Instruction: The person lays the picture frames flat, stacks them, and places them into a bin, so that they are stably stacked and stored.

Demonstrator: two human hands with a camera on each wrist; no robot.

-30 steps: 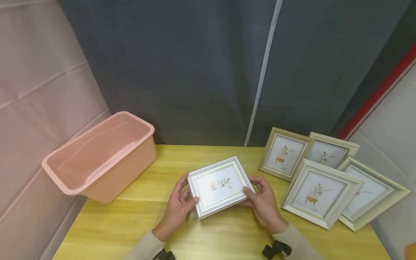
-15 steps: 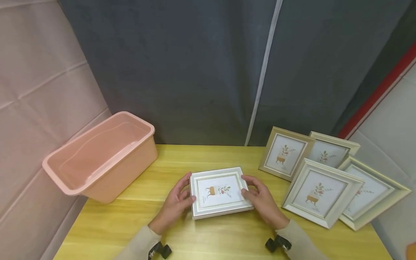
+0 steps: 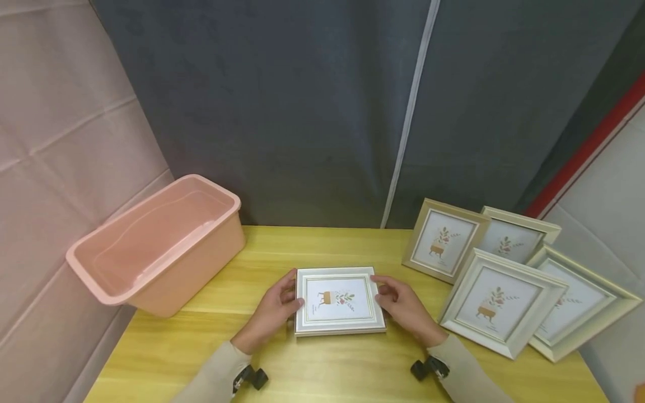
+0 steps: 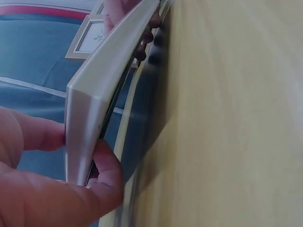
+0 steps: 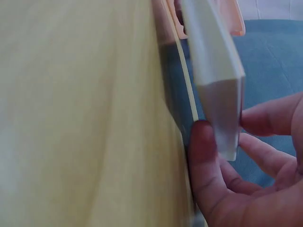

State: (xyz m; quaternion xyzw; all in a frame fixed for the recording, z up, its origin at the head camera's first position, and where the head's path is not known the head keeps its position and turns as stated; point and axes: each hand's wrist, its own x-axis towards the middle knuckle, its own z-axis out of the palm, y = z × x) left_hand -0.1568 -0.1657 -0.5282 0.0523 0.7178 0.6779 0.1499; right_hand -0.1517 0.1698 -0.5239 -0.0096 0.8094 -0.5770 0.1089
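we saw both hands busy with one silver-white picture frame, held picture side up just above the wooden surface point(image 3: 282, 252). at its nine o'clock edge, the left hand point(image 3: 274, 308) pinched the silver-white picture frame point(image 3: 340, 299), thumb on the face and fingers underneath; at its three o'clock edge, the right hand point(image 3: 407, 310) gripped it too, and the right wrist view showed us a finger tucked below. the printed plant lay sideways, its leaves towards three o'clock.

around it we made out a pink tub point(image 3: 201, 263) between nine and ten o'clock, well apart. at two o'clock stood a tan frame point(image 3: 445, 240), with a pale frame point(image 3: 509, 242) just beyond it. at three o'clock a white frame point(image 3: 499, 305) leaned back, hiding part of a cream frame point(image 3: 587, 296) behind it. towards twelve o'clock we saw a dark curtain point(image 3: 302, 112) beyond the surface
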